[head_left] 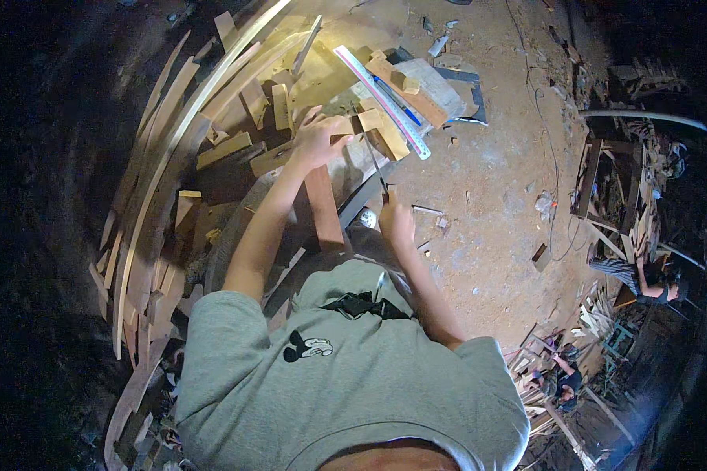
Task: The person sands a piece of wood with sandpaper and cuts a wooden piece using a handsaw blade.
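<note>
My left hand (316,143) is closed on a small pale wooden block (339,125) over a worn wooden bench. My right hand (397,224) grips the wooden handle of a saw with a long, thin, dark blade (375,157). The blade slants away from me, up to the left, just right of the block. Across the blade lies another pale wood piece (370,119); whether it joins the block I cannot tell. A thicker wood block (393,144) sits beneath it. Beyond lie a white ruler (385,102), a blue pen (398,100) and a board (412,90).
Offcuts (281,107) and long curved-looking strips (169,149) crowd the left. A reddish-brown board (323,208) points toward me. On the right, a dark cable (554,157) crosses the dusty floor (495,212). Two other people (656,289) work far right among wood piles.
</note>
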`<state>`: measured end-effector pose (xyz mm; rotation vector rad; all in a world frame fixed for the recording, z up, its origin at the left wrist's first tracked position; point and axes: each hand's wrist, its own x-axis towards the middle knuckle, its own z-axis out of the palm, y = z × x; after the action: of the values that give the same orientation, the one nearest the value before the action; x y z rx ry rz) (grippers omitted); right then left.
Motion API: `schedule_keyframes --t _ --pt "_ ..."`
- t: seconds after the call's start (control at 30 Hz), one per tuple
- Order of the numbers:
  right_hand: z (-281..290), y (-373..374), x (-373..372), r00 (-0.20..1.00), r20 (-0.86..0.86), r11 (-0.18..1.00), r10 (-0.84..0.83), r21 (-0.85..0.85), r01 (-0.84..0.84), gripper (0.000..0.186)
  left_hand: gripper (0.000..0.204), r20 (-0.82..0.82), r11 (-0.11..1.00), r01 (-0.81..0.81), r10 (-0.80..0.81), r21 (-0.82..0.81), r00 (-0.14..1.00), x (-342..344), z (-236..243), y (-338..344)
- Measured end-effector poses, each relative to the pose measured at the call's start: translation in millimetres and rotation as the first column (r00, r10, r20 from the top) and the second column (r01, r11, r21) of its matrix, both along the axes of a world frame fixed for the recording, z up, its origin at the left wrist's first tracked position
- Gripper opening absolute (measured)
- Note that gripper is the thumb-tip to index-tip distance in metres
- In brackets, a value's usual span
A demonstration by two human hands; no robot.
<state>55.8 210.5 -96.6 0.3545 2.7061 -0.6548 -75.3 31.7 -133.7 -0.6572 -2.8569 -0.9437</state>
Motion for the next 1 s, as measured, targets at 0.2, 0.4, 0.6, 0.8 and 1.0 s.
schedule_keyframes --t 0.2,0.4,0.6,0.8,1.0 --pt "-15 -5 -48 0.994 -0.105 0.999 0.007 -0.033 -0.011 0.021 0.034 0.009 1.0 0.014 -0.014 -0.014 1.0 -5 11 10" --pt "1 31 34 0.996 -0.061 0.987 -0.061 -0.151 0.051 0.019 0.04 0.046 0.999 0.037 -0.038 0.018 0.998 -1 13 5" --pt "24 66 51 0.899 -0.118 0.871 -0.422 -0.329 0.366 0.029 0.044 0.062 1.0 0.003 -0.004 0.022 0.998 2 14 2" --pt "31 34 31 0.922 -0.077 0.785 -0.378 -0.554 0.276 0.035 0.043 0.04 0.999 -0.021 0.022 -0.031 0.999 -2 8 5" --pt "29 27 29 0.906 -0.059 0.734 -0.419 -0.609 0.3 0.031 0.042 0.023 0.999 0.008 -0.007 -0.045 1.0 -2 8 7"
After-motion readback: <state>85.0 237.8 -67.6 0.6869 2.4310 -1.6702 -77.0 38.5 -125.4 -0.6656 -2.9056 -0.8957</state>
